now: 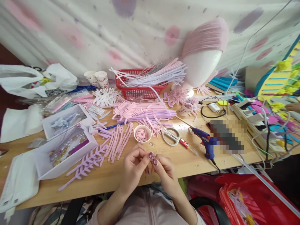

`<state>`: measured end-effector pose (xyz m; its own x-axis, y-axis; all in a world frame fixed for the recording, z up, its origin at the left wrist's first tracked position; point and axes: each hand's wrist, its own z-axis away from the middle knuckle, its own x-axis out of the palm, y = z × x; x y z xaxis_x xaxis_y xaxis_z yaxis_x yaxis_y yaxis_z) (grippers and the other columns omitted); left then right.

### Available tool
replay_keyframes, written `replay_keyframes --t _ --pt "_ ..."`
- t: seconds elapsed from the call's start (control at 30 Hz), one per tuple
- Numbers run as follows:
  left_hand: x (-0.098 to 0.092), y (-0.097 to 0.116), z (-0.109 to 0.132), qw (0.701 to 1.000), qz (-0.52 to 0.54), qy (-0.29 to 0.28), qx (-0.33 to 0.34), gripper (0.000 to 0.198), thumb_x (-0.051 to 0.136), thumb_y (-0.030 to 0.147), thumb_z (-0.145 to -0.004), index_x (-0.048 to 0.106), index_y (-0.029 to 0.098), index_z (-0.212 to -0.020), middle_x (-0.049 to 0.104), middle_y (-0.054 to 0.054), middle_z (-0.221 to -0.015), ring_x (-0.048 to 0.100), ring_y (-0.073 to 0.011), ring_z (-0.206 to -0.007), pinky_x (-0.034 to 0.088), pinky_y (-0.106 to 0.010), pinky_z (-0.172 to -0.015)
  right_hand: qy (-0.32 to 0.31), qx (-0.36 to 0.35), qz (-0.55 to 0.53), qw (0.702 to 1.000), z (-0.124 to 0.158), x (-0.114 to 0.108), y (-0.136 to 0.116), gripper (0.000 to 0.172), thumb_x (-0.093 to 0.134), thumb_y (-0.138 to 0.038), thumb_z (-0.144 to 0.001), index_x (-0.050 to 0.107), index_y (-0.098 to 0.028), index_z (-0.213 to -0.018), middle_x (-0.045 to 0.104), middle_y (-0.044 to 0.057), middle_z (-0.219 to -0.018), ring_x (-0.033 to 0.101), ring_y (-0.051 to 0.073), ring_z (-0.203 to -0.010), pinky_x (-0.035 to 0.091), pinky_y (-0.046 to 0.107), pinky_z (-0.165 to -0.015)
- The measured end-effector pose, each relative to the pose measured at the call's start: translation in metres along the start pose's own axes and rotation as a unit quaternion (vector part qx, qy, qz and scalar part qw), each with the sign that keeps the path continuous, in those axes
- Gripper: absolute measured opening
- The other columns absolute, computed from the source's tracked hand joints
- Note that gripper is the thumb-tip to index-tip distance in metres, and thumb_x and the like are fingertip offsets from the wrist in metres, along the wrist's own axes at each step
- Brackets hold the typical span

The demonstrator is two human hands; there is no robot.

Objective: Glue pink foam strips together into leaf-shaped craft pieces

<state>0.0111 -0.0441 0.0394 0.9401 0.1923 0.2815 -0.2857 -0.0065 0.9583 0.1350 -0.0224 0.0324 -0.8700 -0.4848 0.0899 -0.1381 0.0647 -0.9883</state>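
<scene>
Close together at the table's front edge, my left hand (pixel 134 167) and my right hand (pixel 166 172) are both closed in a pinch. Their thumbs nearly touch; whatever lies between the fingertips is too small or hidden to make out. Just beyond them stands a paper cup (pixel 142 141) holding short pink fuzzy pieces. Scissors with pale handles (pixel 171 136) lie beyond my right hand, beside a small red-and-clear tube (pixel 188 147). To the left are twisted pink pipe-cleaner strips (pixel 114 143) and a purple pipe-cleaner branch (pixel 85 165).
A blue glue gun (pixel 207 142) with a cord rests at right, near a power strip (pixel 254 125). Behind, a red basket (pixel 140 92) holds pipe cleaners beside a white mannequin head (pixel 201 64). White boxes (pixel 64 162) of beads stand left. A red bag (pixel 211 187) hangs below the table's right.
</scene>
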Motion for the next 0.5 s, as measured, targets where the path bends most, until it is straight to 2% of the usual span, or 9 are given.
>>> replay_keyframes --t 0.17,0.33,0.43,0.5 --pt "-0.008 0.008 0.000 0.999 -0.036 -0.019 -0.010 0.031 0.061 0.032 -0.086 0.055 0.015 -0.061 0.044 0.002 -0.070 0.048 -0.0069 -0.051 0.043 -0.017 -0.039 0.002 -0.057 0.100 0.993 -0.003 0.003 0.003 0.037 0.039 -0.027 -0.098 0.049 -0.021 -0.064 0.053 -0.001 -0.058 0.053 0.014 -0.057 0.039 0.028 -0.060" --pt "-0.012 0.010 0.003 0.999 -0.048 -0.009 0.022 0.027 0.060 0.031 -0.086 0.055 0.016 -0.064 0.043 0.002 -0.073 0.048 -0.0075 -0.052 0.046 -0.017 -0.038 0.066 -0.100 0.153 0.981 -0.008 0.008 0.010 0.035 0.039 -0.025 -0.098 0.047 -0.021 -0.064 0.047 -0.001 -0.061 0.046 0.013 -0.056 0.035 0.028 -0.057" --pt "-0.012 0.009 0.003 0.997 -0.061 -0.002 0.039 0.027 0.061 0.031 -0.085 0.055 0.016 -0.064 0.042 0.002 -0.073 0.048 -0.0081 -0.053 0.045 -0.017 -0.037 0.087 -0.112 0.161 0.977 -0.011 0.007 0.010 0.034 0.039 -0.024 -0.098 0.047 -0.020 -0.065 0.046 -0.001 -0.061 0.045 0.013 -0.056 0.035 0.027 -0.056" --pt "-0.012 0.009 0.001 0.996 -0.073 -0.004 0.048 0.027 0.060 0.031 -0.086 0.055 0.016 -0.064 0.043 0.001 -0.074 0.047 -0.0078 -0.052 0.043 -0.017 -0.036 0.071 -0.097 0.172 0.978 -0.014 0.003 0.008 0.033 0.039 -0.024 -0.098 0.048 -0.020 -0.066 0.047 -0.001 -0.062 0.046 0.013 -0.058 0.035 0.027 -0.056"
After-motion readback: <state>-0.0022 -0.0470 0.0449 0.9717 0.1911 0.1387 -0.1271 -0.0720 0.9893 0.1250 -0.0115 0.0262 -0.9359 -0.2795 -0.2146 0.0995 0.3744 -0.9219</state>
